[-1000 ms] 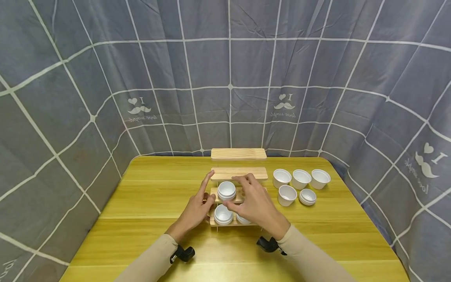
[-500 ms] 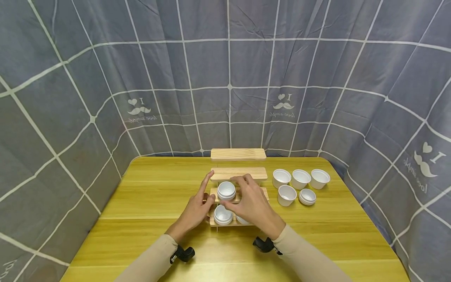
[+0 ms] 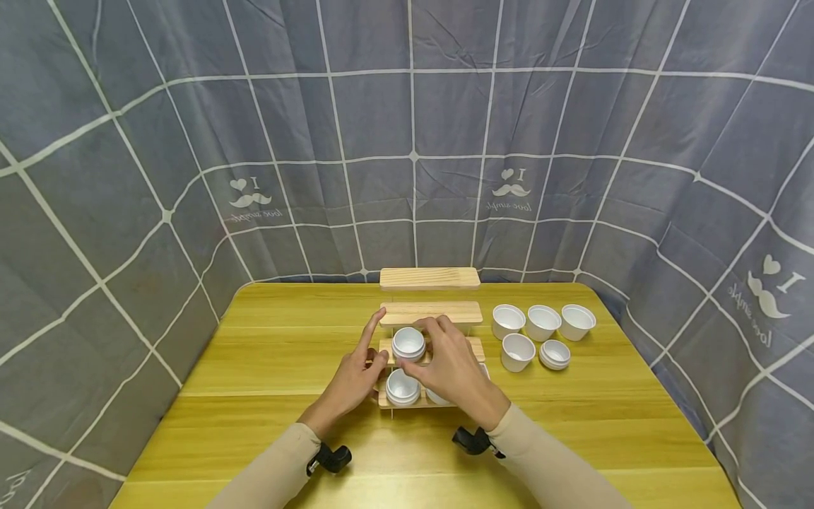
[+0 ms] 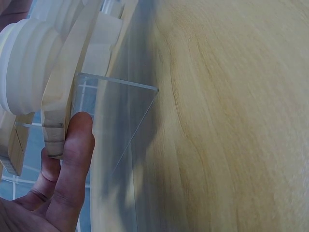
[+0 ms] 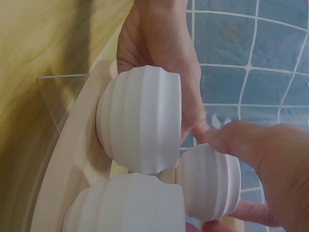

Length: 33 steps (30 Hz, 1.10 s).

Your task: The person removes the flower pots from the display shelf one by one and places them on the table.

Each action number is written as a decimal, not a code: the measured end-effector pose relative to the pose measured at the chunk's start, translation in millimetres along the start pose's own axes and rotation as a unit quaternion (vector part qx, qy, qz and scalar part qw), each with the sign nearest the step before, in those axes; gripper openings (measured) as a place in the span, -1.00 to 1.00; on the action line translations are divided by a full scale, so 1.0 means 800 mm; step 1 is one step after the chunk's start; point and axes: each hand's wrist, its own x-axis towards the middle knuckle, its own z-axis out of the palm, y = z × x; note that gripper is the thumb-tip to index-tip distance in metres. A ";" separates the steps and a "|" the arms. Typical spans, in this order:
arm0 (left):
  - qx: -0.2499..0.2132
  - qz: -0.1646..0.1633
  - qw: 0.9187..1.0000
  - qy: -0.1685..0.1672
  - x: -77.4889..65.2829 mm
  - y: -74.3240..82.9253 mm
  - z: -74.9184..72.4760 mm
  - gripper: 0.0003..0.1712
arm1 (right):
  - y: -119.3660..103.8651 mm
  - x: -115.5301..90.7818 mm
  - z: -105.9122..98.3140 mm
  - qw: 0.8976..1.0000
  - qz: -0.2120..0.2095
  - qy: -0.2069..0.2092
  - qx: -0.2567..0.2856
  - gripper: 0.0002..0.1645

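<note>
A stepped wooden rack [image 3: 431, 312] with clear side panels stands at mid-table. On its second board from the front is a ribbed white cup [image 3: 408, 343], pinched between thumb and fingers of my right hand [image 3: 459, 371]. The thumb lies at its rim in the right wrist view, where the cup [image 5: 205, 181] shows behind two nearer ones. My left hand [image 3: 352, 379] grips the left end of the lowest board [image 4: 65, 92], its index finger stretched forward. That lowest board carries a white cup [image 3: 403, 389] at left and another white cup [image 3: 437, 397], partly hidden by my right hand.
To the right of the rack stand several white cups [image 3: 543, 323] in a loose group, with a shorter ribbed cup [image 3: 555, 355] at its front right. The wooden table [image 3: 286, 353] reaches back to a grey checked curtain [image 3: 369, 120].
My right hand has shifted slightly left, closer round the cup on the second board. The left hand and the rack have stayed put.
</note>
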 end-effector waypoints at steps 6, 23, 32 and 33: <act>-0.003 -0.002 1.000 0.002 0.000 0.000 0.000 -0.07 | -0.001 0.001 0.001 1.000 -0.002 0.002 0.025 -0.32; 0.001 -0.010 1.000 0.007 0.003 -0.005 0.001 -0.03 | -0.002 0.001 0.004 0.999 0.008 0.004 0.050 -0.38; 0.002 0.000 1.000 0.006 0.003 -0.005 0.001 -0.06 | -0.002 0.002 0.004 0.998 0.015 0.006 0.056 -0.37; 0.003 -0.001 1.000 0.006 0.003 -0.006 0.001 -0.06 | -0.002 0.002 0.004 0.998 0.016 0.006 0.056 -0.38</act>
